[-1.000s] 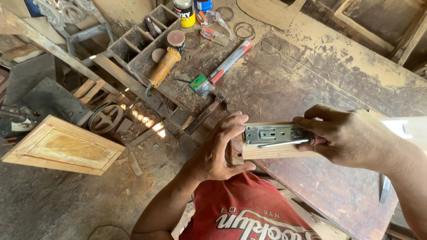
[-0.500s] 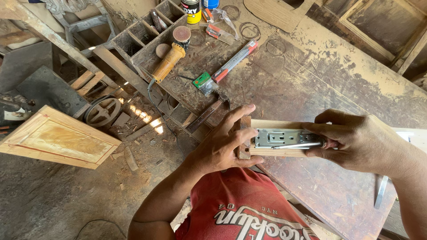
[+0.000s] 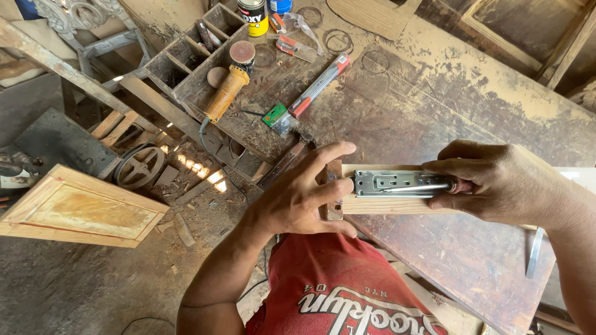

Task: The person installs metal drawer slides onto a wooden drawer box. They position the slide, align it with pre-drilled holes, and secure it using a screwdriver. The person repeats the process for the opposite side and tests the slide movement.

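Observation:
A pale wooden board (image 3: 385, 203) lies edge-up over the front of the dusty workbench (image 3: 447, 105). A silver metal drawer slide (image 3: 397, 183) sits flat on that board. My left hand (image 3: 307, 195) grips the board's left end, fingers spread, index finger stretched over the top. My right hand (image 3: 503, 181) is closed around a thin metal tool (image 3: 428, 186) whose tip rests on the slide.
An orange-handled angle grinder (image 3: 228, 84) lies in a wooden divided tray (image 3: 192, 62). A packaged drawer slide (image 3: 313, 93), tins (image 3: 254, 15) and rings sit at the bench's far side. A wooden panel door (image 3: 74, 208) and scrap lie on the floor to the left.
Both hands and the board have shifted slightly right and down in view as my head moved. The grip on board and tool stays the same.

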